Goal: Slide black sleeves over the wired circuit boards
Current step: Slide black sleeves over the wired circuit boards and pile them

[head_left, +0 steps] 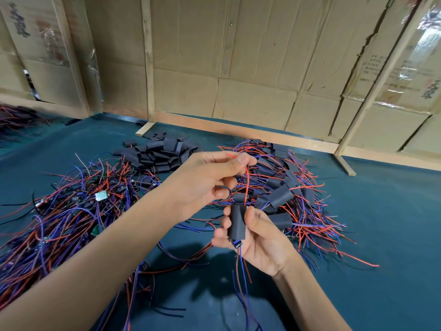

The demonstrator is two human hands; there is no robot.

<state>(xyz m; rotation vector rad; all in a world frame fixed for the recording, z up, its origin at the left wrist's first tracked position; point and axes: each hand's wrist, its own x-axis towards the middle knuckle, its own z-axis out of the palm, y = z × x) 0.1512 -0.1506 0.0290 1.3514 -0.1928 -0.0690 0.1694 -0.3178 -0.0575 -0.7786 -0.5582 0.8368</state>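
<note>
In progress: right hand [253, 237] grips black sleeve [236, 222] over one board; left hand [210, 177] pinches its red wire [247, 185]. Sleeved pile [281, 194] right; unsleeved pile [71, 211] larger.

I see two bare forearms entering from bottom edge, one behind each hand. No sleeve visible on either. Left hand [205, 180]: bare, short trimmed nails, thumbnail plainly visible. Right hand [253, 240]: bare, palm side toward me, creases visible across palm and at wrist. Left forearm long in my view, widening toward lower left corner near camera. Right forearm shorter in view, leaving frame at bottom right of centre. Rest of body outside my view.
</note>
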